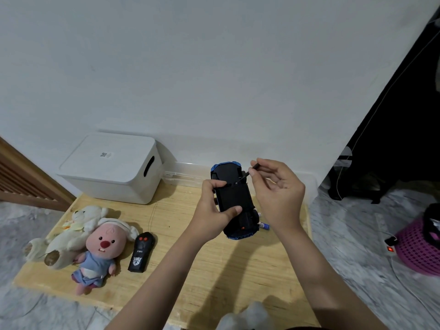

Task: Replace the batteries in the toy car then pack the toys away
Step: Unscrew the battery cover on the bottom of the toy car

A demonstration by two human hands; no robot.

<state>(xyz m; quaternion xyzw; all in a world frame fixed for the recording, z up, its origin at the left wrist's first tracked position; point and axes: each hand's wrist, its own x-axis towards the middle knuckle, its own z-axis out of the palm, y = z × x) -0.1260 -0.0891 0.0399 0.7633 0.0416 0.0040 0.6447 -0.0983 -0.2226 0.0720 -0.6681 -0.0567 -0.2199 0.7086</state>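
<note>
A blue toy car (pixel 234 201) is held upside down above the wooden board (pixel 166 258), its black underside facing me. My left hand (pixel 212 208) grips the car from the left, thumb across the underside. My right hand (pixel 276 186) pinches a thin black screwdriver (pixel 250 171) whose tip touches a spot on the underside near the far end. Small batteries (pixel 264 226) lie on the board just right of the car. A black remote control (pixel 142 252) with two red buttons lies to the left.
A white lidded storage box (pixel 112 167) stands at the back left against the wall. A cream plush bear (pixel 71 232) and a pink plush (pixel 100 251) in a blue dress lie at the left. A purple basket (pixel 419 248) sits on the floor right. A grey plush (pixel 247 317) peeks in below.
</note>
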